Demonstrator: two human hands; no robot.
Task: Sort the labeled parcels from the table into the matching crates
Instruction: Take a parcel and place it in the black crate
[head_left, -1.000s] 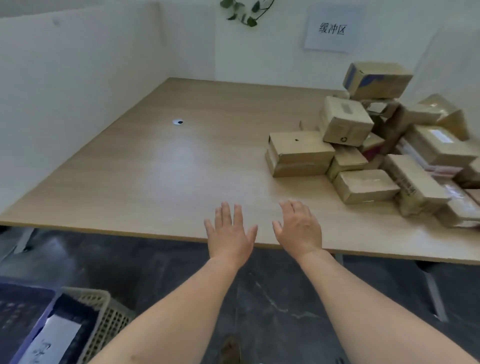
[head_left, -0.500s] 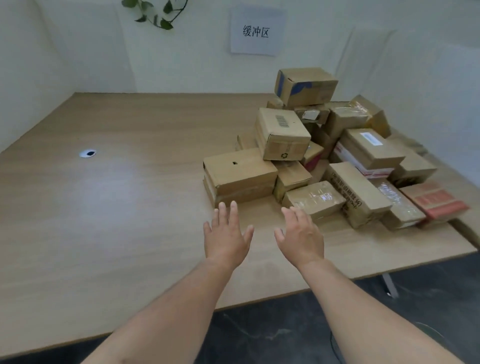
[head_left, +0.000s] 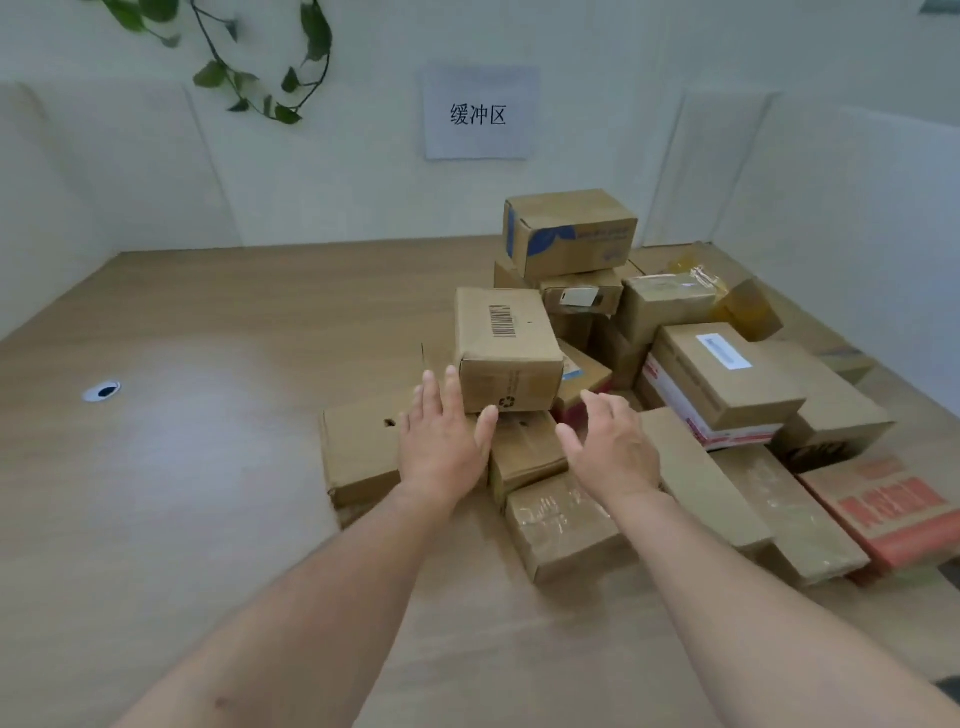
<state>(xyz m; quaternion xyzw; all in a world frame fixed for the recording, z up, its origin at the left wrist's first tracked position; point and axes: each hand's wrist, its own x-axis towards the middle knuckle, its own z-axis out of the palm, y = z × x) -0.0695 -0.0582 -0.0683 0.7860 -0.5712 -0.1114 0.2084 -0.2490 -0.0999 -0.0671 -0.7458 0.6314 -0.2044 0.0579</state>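
Observation:
A pile of several cardboard parcels covers the right half of the wooden table (head_left: 208, 493). At its front a barcoded box (head_left: 506, 348) rests tilted on lower parcels. My left hand (head_left: 444, 441) reaches with straight fingers just left of that box, over a flat box (head_left: 358, 447). On the other side my right hand (head_left: 608, 447) hovers spread and empty, above a small box (head_left: 524, 452) and a taped parcel (head_left: 561, 525). Neither hand holds anything. No crate is in view.
A box with blue print (head_left: 569, 231) tops the pile. A white-labelled box (head_left: 722, 374) and a red-printed parcel (head_left: 893, 509) lie to the right. White partition walls enclose the table. A paper sign (head_left: 478, 113) hangs on the back wall. A cable hole (head_left: 102, 391) sits at left.
Both hands have moved forward from the table's front edge to the pile and now flank the barcoded box. My view has swung right and closer; the floor crates have left the frame.

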